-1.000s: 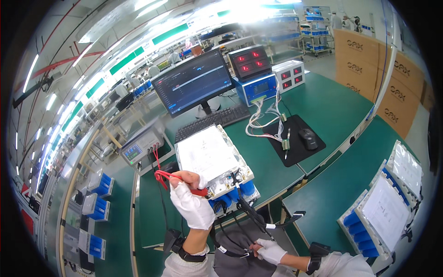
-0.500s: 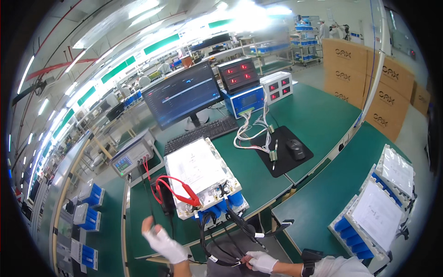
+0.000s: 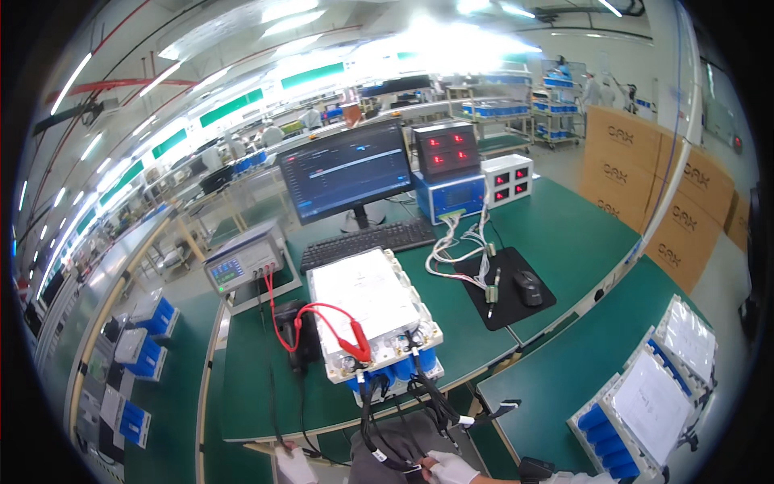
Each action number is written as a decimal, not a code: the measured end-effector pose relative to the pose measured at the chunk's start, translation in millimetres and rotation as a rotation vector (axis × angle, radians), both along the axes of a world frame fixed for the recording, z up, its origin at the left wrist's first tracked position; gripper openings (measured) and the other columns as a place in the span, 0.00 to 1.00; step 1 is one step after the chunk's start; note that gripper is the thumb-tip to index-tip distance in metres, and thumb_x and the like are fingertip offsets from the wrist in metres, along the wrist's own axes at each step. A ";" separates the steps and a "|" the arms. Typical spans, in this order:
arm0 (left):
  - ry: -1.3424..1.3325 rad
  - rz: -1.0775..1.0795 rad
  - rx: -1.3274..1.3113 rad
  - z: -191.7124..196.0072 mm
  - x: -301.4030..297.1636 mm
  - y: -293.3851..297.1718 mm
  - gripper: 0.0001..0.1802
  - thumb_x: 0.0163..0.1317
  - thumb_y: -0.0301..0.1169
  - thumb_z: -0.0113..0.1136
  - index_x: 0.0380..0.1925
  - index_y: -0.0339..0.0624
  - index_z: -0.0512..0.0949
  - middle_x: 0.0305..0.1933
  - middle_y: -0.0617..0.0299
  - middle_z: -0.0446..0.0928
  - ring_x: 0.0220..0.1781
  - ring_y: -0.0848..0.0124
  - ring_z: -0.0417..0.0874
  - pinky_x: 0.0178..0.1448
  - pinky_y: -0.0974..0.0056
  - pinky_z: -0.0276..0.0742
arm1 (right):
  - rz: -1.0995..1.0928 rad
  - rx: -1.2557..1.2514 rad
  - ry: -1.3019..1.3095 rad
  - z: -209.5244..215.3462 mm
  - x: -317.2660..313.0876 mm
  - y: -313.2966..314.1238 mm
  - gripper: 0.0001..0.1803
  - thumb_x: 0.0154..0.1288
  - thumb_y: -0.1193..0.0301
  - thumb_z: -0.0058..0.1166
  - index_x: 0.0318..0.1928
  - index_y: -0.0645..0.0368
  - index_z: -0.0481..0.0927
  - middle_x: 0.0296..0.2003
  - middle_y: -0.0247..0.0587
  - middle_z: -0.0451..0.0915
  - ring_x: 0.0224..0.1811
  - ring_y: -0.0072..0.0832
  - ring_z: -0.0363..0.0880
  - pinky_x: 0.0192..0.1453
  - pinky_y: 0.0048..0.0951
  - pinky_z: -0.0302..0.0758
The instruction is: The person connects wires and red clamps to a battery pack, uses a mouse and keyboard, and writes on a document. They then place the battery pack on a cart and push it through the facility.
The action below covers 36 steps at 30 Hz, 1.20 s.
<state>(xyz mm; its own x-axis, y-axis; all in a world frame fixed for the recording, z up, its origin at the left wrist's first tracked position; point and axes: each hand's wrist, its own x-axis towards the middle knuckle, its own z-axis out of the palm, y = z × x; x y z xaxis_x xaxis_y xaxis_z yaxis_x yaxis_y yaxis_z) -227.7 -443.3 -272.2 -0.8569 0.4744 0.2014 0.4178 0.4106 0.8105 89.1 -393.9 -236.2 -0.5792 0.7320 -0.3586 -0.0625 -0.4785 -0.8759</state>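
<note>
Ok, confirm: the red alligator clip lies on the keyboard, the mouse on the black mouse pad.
Not on the keyboard: the head view shows the red alligator clip at the near edge of the battery pack. The mouse is on the black mouse pad.

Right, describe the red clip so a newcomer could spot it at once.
Start at the monitor on the green bench; come nearer, past the keyboard, to the white-topped pack. At its near-left corner sits the red clip with its looped red lead; the cables beside it are black.
</note>
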 end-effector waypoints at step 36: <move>-1.308 -0.430 0.421 38.6 136.5 -30.1 0.14 0.63 0.26 0.50 0.48 0.33 0.70 0.44 0.55 0.75 0.42 0.67 0.77 0.49 0.62 0.74 | 0.358 0.211 -0.125 -26.5 1.6 -10.7 0.17 0.72 0.59 0.43 0.44 0.61 0.75 0.27 0.34 0.76 0.29 0.20 0.71 0.36 0.22 0.70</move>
<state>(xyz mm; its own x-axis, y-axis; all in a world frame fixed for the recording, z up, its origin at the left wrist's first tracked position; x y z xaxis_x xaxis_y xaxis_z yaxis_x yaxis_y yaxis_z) -91.2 -473.4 -233.6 -0.3419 0.8431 -0.4151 -0.6789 0.0838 0.7294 90.6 -404.6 -262.7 -0.7713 0.5580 -0.3061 0.1876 -0.2602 -0.9471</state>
